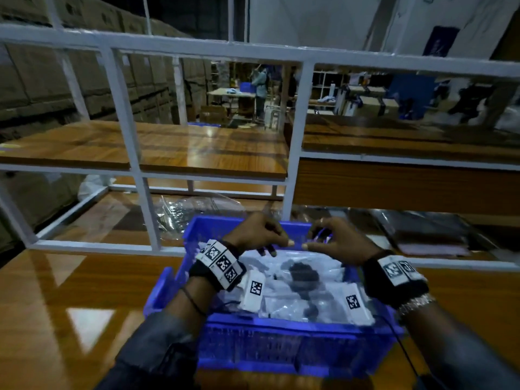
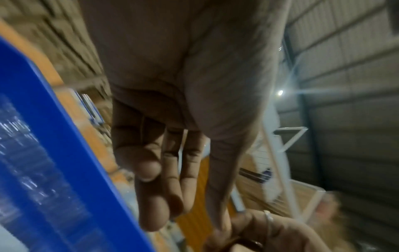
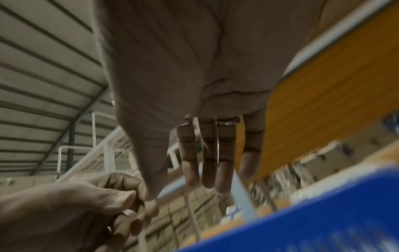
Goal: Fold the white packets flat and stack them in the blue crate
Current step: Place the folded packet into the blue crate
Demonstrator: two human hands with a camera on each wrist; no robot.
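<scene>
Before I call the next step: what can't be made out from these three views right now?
- Head view: what, if anything, the left hand and right hand pinch; too small.
- Wrist views: blue crate contents; motion blur.
- Head view: depth of the packets stack; crate wall hides it.

The head camera looks forward and down from above the near edge of the surface (image 1: 64, 302), taking in the blue crate (image 1: 253, 344) and both hands, the left hand (image 1: 257, 235) and right hand (image 1: 342, 243). Each wrist camera sits tight under its palm, looking up along the fingers. All three views share the crate's rim and the hands' meeting fingertips.
</scene>
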